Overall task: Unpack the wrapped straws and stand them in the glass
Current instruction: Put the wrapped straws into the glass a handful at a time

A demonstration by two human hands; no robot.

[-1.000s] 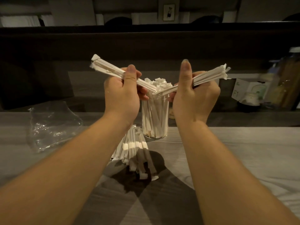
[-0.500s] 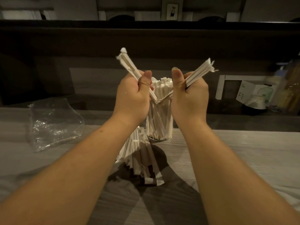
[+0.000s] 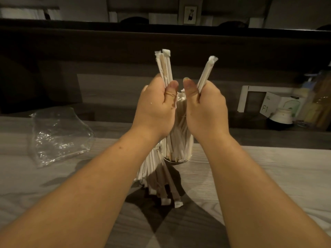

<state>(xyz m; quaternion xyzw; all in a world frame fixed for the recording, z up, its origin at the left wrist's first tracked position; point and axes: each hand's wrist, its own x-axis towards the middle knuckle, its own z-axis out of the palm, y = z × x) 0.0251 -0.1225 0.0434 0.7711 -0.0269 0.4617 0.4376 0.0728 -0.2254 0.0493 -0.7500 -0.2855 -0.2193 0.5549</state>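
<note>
Head view, near to far: our forearms reach over a grey table (image 3: 268, 176); loose wrapped straws (image 3: 154, 176) lie before a glass (image 3: 180, 149) packed with upright straws; above it our left hand (image 3: 155, 108) grips one straw bunch (image 3: 163, 67), our right hand (image 3: 206, 108) another (image 3: 206, 72); a plastic bag (image 3: 59, 136) lies left.

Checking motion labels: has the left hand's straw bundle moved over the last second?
Yes. The bundle in the left hand has swung from splayed out left to nearly upright, its tips now closer to above the glass, which stays put.
</note>
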